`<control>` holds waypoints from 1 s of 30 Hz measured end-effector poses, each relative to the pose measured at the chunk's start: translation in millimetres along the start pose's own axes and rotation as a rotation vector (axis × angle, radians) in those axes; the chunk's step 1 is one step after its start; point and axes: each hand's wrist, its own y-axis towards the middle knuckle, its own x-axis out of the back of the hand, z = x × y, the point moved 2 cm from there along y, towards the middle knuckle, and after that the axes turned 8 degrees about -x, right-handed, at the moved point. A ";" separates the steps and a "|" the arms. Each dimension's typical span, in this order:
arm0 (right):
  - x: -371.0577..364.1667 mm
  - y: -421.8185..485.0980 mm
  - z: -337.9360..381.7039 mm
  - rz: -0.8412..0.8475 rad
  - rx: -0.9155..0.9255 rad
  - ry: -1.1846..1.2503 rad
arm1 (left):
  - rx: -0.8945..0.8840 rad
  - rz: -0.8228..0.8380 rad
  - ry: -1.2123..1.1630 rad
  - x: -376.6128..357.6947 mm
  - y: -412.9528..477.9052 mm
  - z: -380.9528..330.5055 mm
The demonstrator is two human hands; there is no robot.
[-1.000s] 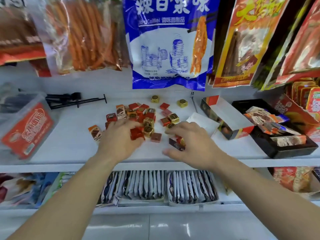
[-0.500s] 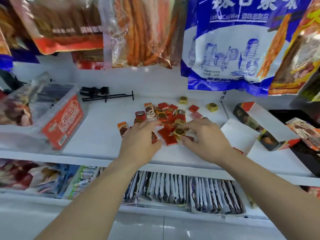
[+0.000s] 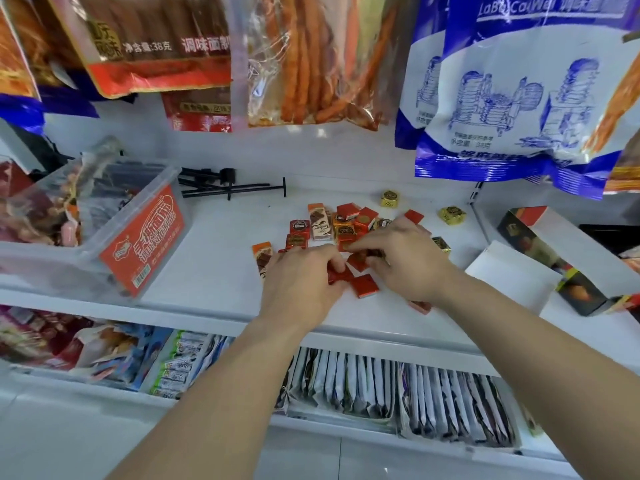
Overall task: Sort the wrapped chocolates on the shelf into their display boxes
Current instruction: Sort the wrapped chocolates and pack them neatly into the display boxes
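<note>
hands (image 3: 301, 285) (image 3: 410, 263) drawn together gripping red chocolates (image 3: 364, 286), blue bag (image 3: 519, 109) reads LaBaCaiWei

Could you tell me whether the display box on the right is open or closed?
Open: the display box shows its white inside, with a white flap folded out beside it.

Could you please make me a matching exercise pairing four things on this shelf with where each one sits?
1. clear plastic tub
2. black peg hooks
3. open display box
4. loose red chocolate

A. right end
B. near the front edge
C. left end
D. against the back wall

Pairs: 1-C, 2-D, 3-A, 4-B
</note>
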 end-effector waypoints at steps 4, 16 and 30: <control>4.4 4.0 -1.3 0.056 0.022 -0.030 | 0.015 -0.039 -0.111 -0.7 1.3 3.8; 22.7 0.5 2.8 -0.006 -0.054 0.085 | 0.062 -0.135 -0.410 3.6 6.9 -0.7; 12.6 -33.0 6.1 0.128 -0.056 0.283 | 0.040 -0.070 -0.536 11.2 -6.0 1.1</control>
